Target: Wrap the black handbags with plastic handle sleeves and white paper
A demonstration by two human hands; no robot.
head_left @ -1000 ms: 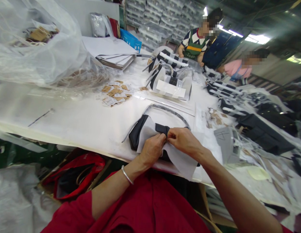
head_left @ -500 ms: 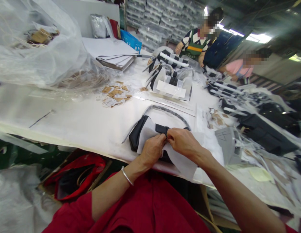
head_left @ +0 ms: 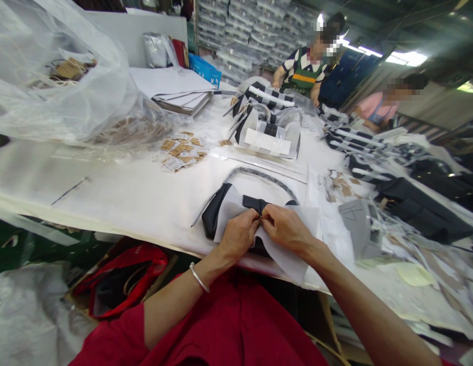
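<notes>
A black handbag (head_left: 214,212) lies near the table's front edge, its wrapped handle (head_left: 264,174) arching away from me. White tissue sheet (head_left: 284,259) covers much of its body, and a black strap (head_left: 252,202) crosses on top. My left hand (head_left: 240,235), with a silver bangle on the wrist, is closed at the strap's lower end. Fingertips of my right hand (head_left: 284,227) are pinched at the same spot, nearly touching the left ones. What sits between the fingers of either hand is too small and hidden to name.
Brown tags (head_left: 183,150) lie in a pile beyond the bag. A big clear plastic bag (head_left: 102,96) fills the left. Wrapped handbags (head_left: 269,137) stand farther back; black bags (head_left: 422,208) are heaped right. Two people work across the table. A red bag (head_left: 145,259) sits below.
Both hands stay at the strap with only a slight shift of the fingers. The view has moved a little. The handbag has stayed in place.
</notes>
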